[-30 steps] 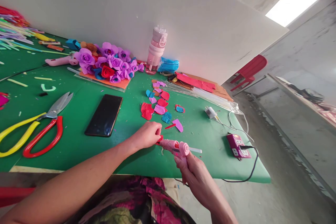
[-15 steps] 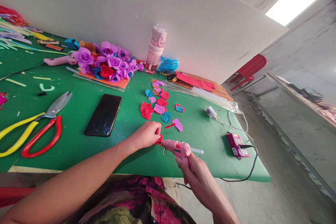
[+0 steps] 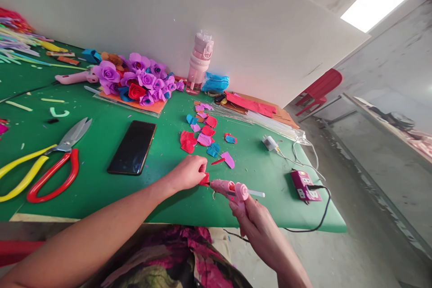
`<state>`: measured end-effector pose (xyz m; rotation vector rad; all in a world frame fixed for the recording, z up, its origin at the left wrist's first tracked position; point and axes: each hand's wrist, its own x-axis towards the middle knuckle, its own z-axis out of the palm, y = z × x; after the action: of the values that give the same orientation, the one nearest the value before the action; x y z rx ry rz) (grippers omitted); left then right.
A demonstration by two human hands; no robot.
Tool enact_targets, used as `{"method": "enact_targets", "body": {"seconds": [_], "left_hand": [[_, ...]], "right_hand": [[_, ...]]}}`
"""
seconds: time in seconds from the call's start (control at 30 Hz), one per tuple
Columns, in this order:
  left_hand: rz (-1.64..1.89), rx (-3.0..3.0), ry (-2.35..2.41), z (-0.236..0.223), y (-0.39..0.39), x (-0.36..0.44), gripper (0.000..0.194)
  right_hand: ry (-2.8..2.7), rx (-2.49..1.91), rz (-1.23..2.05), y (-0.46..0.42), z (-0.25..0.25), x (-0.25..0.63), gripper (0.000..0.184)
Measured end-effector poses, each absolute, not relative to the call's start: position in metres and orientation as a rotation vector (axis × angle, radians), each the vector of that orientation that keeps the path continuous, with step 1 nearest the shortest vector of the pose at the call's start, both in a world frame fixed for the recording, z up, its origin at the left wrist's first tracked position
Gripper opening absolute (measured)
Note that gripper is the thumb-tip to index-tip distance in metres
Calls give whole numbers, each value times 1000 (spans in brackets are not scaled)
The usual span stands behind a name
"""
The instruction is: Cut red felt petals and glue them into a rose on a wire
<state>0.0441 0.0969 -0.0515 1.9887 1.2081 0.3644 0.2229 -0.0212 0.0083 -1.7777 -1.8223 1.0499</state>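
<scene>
My left hand (image 3: 191,172) is closed on a small red petal (image 3: 204,179), low over the green table; its fingertips are partly hidden. My right hand (image 3: 251,216) grips a pink glue gun (image 3: 229,189) by its handle, with a clear glue stick (image 3: 255,193) poking out of the back. The gun's nozzle points left and sits close beside the red petal; whether they touch I cannot tell. Beyond my hands lie loose red, purple and blue petals, among them a purple petal (image 3: 228,160) and a blue petal (image 3: 213,149).
To the left lie a black phone (image 3: 132,147) and large scissors (image 3: 69,144) with yellow and red handles. Farther back are purple flowers (image 3: 146,80), a second pink glue gun (image 3: 72,77) and a pink bottle (image 3: 199,63). A purple power socket (image 3: 305,186) with cables is on the right.
My right hand has drawn the glue gun slightly to the right, widening the gap between nozzle and my left fingers. The left hand has stayed nearly still on the red petal.
</scene>
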Motion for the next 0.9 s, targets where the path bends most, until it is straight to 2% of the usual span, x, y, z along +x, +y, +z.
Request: {"method": "enact_targets", "body": {"seconds": [0.37, 0.9], "left_hand": [[360, 1978, 1202, -50, 96, 44, 16], [372, 1981, 1198, -51, 97, 45, 15]], "right_hand": [[-1799, -1775, 1118, -23, 17, 230, 28], [-1800, -1788, 1155, -21, 0, 219, 28]]}}
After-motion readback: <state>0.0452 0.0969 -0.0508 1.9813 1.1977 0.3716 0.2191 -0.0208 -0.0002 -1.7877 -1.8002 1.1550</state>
